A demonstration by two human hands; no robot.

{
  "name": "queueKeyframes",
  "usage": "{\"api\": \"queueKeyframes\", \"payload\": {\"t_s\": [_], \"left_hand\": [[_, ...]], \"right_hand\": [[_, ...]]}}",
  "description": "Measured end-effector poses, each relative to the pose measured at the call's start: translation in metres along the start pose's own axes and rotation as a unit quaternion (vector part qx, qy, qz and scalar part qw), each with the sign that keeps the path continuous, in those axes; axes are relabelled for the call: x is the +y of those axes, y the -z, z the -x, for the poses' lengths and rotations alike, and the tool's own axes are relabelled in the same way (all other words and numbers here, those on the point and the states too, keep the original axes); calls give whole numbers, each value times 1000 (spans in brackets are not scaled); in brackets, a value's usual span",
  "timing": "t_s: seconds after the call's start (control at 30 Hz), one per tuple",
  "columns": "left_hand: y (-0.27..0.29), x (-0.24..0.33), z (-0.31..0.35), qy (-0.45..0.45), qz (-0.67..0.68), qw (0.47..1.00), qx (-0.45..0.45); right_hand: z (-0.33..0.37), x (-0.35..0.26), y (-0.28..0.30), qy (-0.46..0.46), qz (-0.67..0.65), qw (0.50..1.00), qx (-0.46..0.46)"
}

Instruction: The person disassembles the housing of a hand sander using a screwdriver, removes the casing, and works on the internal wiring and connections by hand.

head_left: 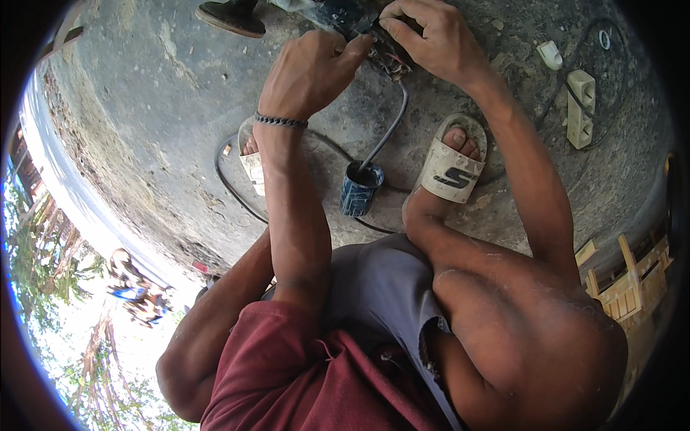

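An angle grinder (343, 16) with a dark body lies at the top, partly cut off by the frame edge, its disc end (233, 18) at the upper left. The rear end stands open, baring wires and inner parts (394, 65). My left hand (309, 72) is closed on the grinder, its thumb pressing near the open end. Across from it, my right hand (435, 39) pinches thumb and finger together at the same end; what sits between them is hidden. A grey cord (401, 111) runs from the open end into a blue, scuffed cup-shaped cover (359, 190) between my feet.
A white power strip (581, 108) lies at right with black cable (600, 140) looped around it. Close by are a white plug-like piece (550, 55) and a small pale ring (604, 39). My sandalled feet (453, 169) flank the cover. Wooden slats (632, 280) stand at far right.
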State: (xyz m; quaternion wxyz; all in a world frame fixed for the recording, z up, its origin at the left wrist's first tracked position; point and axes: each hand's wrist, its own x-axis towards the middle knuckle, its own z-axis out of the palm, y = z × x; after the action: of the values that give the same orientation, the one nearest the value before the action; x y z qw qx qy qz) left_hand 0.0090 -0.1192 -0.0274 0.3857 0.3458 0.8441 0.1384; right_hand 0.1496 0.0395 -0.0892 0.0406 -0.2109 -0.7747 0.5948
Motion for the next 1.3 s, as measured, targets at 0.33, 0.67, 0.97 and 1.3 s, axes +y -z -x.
{"api": "queueKeyframes", "payload": {"t_s": [0.33,0.67,0.97,1.3], "left_hand": [[2,-1,-2,10,-20,999,-30],[0,0,-3,17,-18,999,-29],[-1,0,-3,7,-37,999,-21],[1,5,0,17,-30,999,-26]], "right_hand": [[-4,-5,3,-40,-20,999,-13],[-9,-10,15,-89,-46,994,-40],[-7,-10,22,-67,-35,997,-30],[-1,-4,13,-10,-4,1000,-5]]}}
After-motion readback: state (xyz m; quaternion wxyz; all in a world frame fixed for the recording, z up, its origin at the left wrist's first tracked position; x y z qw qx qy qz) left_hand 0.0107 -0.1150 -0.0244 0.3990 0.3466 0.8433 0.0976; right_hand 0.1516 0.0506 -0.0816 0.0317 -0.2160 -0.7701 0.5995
